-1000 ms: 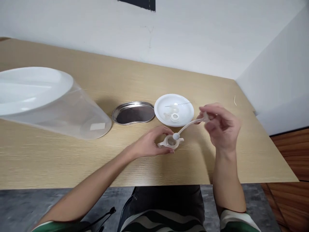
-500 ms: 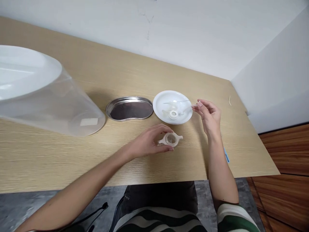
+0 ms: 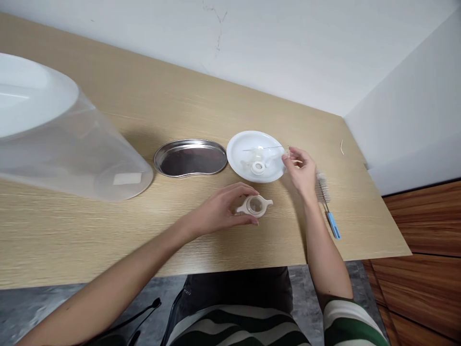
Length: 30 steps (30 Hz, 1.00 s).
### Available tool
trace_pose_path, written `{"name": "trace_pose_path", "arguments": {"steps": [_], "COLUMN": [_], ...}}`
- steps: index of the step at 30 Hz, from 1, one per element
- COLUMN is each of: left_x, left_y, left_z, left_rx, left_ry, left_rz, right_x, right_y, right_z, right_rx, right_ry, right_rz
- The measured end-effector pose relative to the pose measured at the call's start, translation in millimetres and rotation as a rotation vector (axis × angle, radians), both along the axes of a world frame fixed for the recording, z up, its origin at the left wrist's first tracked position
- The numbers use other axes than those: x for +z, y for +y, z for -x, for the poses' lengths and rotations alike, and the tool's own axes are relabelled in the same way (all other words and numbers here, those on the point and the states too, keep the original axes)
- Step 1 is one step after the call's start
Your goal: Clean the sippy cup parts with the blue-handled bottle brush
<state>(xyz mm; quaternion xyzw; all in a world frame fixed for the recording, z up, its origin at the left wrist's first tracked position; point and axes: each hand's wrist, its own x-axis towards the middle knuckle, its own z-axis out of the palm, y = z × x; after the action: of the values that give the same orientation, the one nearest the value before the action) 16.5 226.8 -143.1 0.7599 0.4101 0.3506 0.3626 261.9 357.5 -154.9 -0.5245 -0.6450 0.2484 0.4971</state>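
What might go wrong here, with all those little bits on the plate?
The right hand might knock the thin rod, which pokes over the edge of the plate. The brush lies right by that arm, so it could get nudged. The left hand grips the cup near one handle, so it might tilt.

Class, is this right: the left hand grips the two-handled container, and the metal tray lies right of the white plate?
Not quite: the head view shows the metal tray lying left of the white plate. The left hand does grip the two-handled container.
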Motion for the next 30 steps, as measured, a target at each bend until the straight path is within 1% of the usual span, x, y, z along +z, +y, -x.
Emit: {"name": "trace_pose_path", "arguments": {"steps": [5,8,11,15,18,25,28,30], "left_x": [-1.3,-2.0,-2.5,-4.6,-7.3,-11.1,-12.4,-13.9], "left_y": [0,0,-1,-1,0,2,2,3], "left_z": [0,0,0,0,0,-1,-2,-2], "left_rx": [0.019,0.013,0.017,0.015,0.016,0.063,0.088,0.100], "left_ry": [0.017,0.023,0.048,0.083,0.105,0.181,0.176,0.147], "left_rz": [-0.027,-0.070,-0.090,-0.093,-0.055,0.086,0.096,0.093], "right_x": [-10.8,-15.5,-18.1,-19.1,-15.2,6.2,8.3,7.0], "right_y": [-2,-2,-2,-1,-2,-7,-6,-5], "right_z": [7,8,6,2,-1,-9,-11,-12], "right_rx": [0.005,-0.012,-0.037,-0.030,-0.031,-0.101,-0.181,-0.197], "right_ry": [-0.267,-0.340,-0.370,-0.370,-0.355,-0.192,-0.131,-0.070], "right_rz": [-0.097,-0.174,-0.213,-0.212,-0.194,-0.240,-0.240,-0.234]}}
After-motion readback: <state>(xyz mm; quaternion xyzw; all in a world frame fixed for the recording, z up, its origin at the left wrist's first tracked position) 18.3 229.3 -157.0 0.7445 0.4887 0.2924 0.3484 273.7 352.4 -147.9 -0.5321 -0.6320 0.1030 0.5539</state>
